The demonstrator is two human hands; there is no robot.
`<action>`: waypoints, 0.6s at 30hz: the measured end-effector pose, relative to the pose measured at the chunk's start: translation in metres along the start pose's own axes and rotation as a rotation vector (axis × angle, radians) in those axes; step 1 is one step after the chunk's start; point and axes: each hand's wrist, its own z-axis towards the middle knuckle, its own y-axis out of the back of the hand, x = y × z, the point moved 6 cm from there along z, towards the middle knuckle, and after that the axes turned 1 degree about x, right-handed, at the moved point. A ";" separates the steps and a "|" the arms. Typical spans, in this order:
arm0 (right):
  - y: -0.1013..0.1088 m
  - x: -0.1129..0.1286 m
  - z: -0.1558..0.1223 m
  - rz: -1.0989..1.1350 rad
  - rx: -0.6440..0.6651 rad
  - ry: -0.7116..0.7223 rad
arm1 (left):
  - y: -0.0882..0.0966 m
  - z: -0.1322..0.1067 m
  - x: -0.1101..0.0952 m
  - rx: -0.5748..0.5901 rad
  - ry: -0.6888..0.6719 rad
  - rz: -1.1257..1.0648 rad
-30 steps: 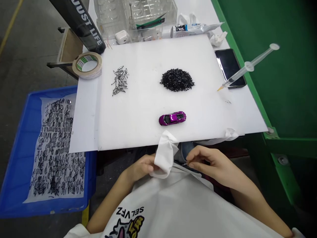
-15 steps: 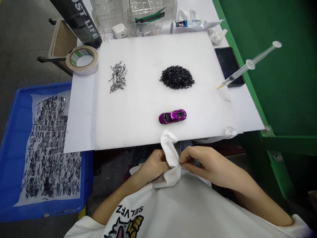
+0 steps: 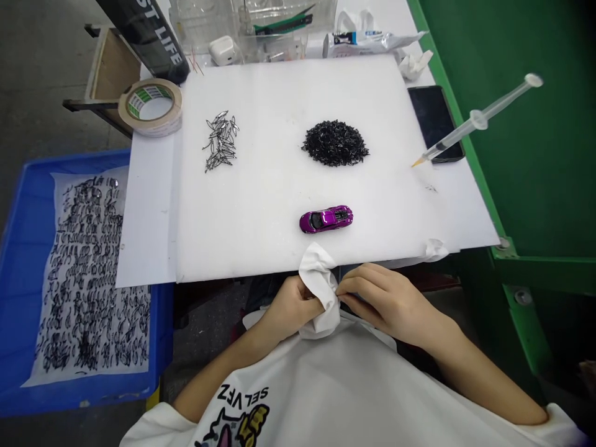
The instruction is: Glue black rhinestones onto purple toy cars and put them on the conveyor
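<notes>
My left hand (image 3: 289,307) and my right hand (image 3: 386,298) meet just below the front edge of a white plastic board (image 3: 261,217). Both grip a crumpled white cloth (image 3: 320,292) from either side. The fingertips of my right hand press into its folds, and anything small inside the cloth is hidden. A purple toy car (image 3: 326,219) lies on the board just beyond the cloth, untouched. Farther off lie a heap of small dark pieces (image 3: 335,144) and a looser cluster of silvery pieces (image 3: 220,141).
To the left, a blue tray (image 3: 16,261) holds paper with rows of dark pieces. A tape roll (image 3: 151,127) stands at the board's back left. A syringe (image 3: 479,119) lies over a phone (image 3: 435,118) at the right, beside a green panel (image 3: 526,155).
My hands have drawn closer together. The cloth is now bunched between them, and my right fingertips have moved left against it. The whole view has shifted slightly.
</notes>
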 end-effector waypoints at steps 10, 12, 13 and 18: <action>0.001 0.000 -0.003 -0.079 -0.026 0.058 | -0.012 0.002 -0.007 0.039 -0.096 -0.005; 0.006 -0.002 -0.004 -0.077 -0.030 0.043 | -0.013 0.003 -0.008 0.039 -0.099 0.000; 0.010 -0.004 -0.005 -0.074 -0.034 0.030 | -0.013 0.004 -0.008 0.036 -0.097 0.010; 0.042 -0.026 -0.015 -0.058 -0.132 -0.146 | -0.014 0.000 -0.012 0.071 -0.079 0.249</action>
